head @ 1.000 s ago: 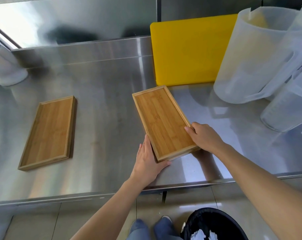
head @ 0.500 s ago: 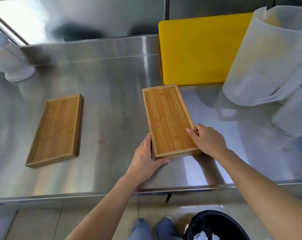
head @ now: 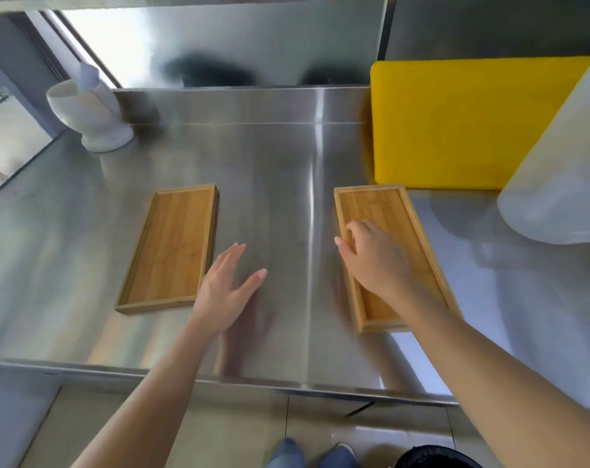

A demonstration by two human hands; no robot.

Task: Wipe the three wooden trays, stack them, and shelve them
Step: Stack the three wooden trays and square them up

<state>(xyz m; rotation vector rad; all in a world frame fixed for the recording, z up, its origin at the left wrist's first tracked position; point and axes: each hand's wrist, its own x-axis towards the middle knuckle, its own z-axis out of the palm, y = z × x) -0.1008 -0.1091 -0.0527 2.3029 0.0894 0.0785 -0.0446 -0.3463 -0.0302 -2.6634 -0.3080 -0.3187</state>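
Since half a second ago, the left hand [head: 224, 292] has been lifted, spread and empty, toward the tray at 9 o'clock [head: 170, 249]; the right hand [head: 374, 261] lies curled in the tray at 3 o'clock [head: 385, 211] on the desk [head: 270, 163]; stacking seems next.

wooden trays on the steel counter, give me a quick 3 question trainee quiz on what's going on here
1. True or false: the left hand is gripping the left tray.
2. Which hand rests on the right tray?
A. the left hand
B. the right hand
C. neither
3. Fill in the missing colour: the board leaning against the back wall behind the right tray is ____.

Key:
1. False. The left hand is open with fingers spread, over bare counter just beside that tray.
2. B. The right hand lies on the tray's inside, fingers at its left rim.
3. Yellow.
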